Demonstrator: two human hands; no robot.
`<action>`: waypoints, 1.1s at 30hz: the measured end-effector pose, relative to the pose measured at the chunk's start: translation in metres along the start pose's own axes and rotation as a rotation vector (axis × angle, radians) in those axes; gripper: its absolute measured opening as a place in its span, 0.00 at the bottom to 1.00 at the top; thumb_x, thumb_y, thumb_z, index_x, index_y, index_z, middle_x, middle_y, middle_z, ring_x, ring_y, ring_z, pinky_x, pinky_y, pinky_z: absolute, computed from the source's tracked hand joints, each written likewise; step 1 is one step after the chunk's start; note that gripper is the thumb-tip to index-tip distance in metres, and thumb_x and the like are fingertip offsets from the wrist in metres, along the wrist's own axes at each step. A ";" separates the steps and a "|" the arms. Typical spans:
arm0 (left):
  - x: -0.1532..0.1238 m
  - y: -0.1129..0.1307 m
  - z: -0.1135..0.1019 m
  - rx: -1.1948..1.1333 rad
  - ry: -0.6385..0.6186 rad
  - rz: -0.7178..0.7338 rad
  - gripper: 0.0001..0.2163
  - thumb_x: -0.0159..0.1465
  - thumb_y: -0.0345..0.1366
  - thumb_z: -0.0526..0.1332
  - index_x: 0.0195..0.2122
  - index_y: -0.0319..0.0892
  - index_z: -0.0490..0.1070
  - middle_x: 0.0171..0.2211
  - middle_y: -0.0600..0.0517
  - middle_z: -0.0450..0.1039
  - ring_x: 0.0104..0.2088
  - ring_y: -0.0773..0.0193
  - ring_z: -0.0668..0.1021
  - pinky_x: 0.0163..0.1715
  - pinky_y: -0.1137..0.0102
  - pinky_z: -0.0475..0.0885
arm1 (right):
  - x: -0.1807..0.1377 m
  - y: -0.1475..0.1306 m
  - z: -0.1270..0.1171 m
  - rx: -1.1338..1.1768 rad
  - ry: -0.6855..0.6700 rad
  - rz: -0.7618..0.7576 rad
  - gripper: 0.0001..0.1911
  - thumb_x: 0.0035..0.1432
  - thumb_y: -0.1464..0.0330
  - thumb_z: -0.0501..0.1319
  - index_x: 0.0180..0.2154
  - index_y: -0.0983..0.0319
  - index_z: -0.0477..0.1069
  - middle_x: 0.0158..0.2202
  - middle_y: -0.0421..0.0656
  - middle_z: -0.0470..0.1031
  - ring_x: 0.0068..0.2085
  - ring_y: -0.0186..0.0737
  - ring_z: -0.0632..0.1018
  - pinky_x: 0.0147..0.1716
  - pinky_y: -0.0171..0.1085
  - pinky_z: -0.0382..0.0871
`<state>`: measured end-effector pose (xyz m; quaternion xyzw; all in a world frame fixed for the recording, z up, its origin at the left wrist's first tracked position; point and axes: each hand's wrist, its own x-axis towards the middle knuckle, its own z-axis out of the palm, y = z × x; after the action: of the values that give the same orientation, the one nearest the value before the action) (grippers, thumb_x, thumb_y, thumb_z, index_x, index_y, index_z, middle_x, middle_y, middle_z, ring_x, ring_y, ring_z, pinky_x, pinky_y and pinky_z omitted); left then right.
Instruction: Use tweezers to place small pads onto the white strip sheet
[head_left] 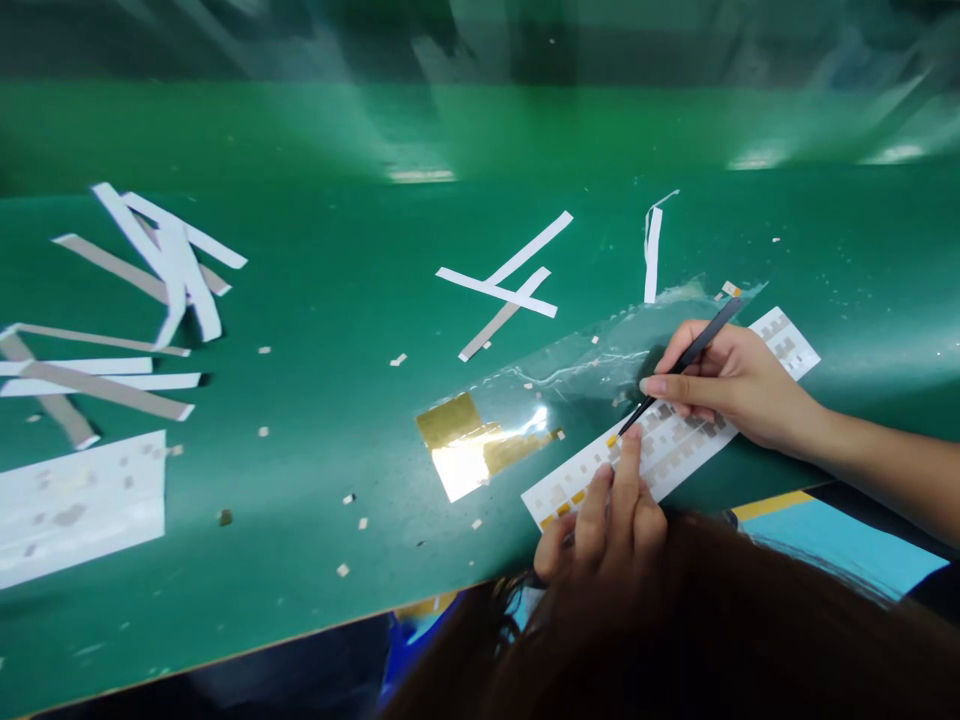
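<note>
Tweezers (684, 362) over sticker sheet (675, 440)

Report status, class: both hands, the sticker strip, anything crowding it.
Right hand grips black tweezers, tips on white sticker strip. Left hand fingers pin the strip. Clear film with gold foil lies alongside.

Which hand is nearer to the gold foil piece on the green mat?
Left. The left hand presses the white sticker strip just right of the gold foil piece; the right hand, holding black tweezers, sits farther right.
</note>
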<state>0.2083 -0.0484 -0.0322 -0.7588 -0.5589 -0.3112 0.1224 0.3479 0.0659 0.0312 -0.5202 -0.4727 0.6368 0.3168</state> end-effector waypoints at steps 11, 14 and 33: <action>-0.001 -0.007 -0.001 0.029 0.009 0.088 0.06 0.63 0.31 0.53 0.33 0.45 0.69 0.50 0.56 0.71 0.46 0.65 0.71 0.48 0.65 0.55 | 0.001 0.003 -0.003 0.007 0.000 -0.027 0.14 0.43 0.71 0.71 0.26 0.62 0.66 0.14 0.34 0.68 0.15 0.26 0.66 0.11 0.27 0.53; 0.001 -0.005 -0.001 0.049 0.004 0.066 0.06 0.63 0.31 0.53 0.32 0.43 0.69 0.52 0.56 0.70 0.45 0.66 0.71 0.49 0.65 0.54 | 0.002 0.001 -0.002 0.012 -0.005 -0.018 0.14 0.42 0.71 0.72 0.25 0.63 0.66 0.14 0.34 0.68 0.16 0.27 0.67 0.12 0.27 0.53; 0.000 -0.004 0.003 0.064 0.055 0.056 0.03 0.61 0.30 0.57 0.31 0.45 0.68 0.51 0.58 0.70 0.43 0.67 0.72 0.44 0.65 0.57 | 0.001 -0.001 -0.001 -0.012 0.000 -0.011 0.14 0.42 0.70 0.72 0.26 0.63 0.67 0.14 0.34 0.68 0.15 0.26 0.66 0.12 0.26 0.53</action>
<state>0.2052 -0.0452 -0.0352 -0.7611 -0.5435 -0.3102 0.1708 0.3489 0.0675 0.0313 -0.5196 -0.4793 0.6321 0.3174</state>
